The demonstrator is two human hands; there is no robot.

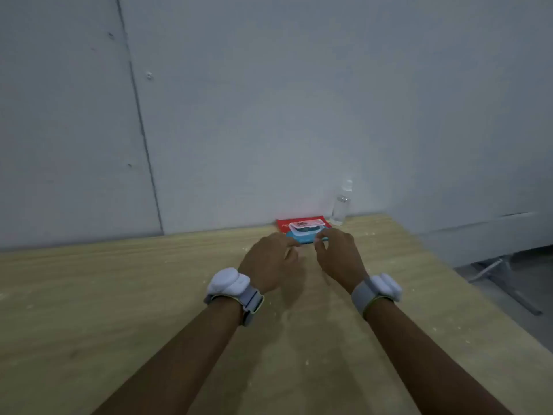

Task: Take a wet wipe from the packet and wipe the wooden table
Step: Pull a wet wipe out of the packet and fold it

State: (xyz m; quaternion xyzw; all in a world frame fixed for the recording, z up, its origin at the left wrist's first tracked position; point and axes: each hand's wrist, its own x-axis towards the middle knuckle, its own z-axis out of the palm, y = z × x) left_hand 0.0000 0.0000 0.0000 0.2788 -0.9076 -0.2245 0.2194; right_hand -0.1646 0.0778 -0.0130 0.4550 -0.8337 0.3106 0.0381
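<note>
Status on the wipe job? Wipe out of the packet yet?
Nothing looks finished: no wipe in view. Both hands, left hand and right hand, are at the packet by the wall, fingertips at its near edge. Left: pull a wipe and wipe the table, which shows pale crumbs.

Your left hand [270,262] and right hand [339,254] hide near edge of packet [302,227]; fingertip contact unclear. Packet print too blurred to read. Clear bottle [340,206] cap smeared into wall. Forearms cut off by bottom edge.
</note>
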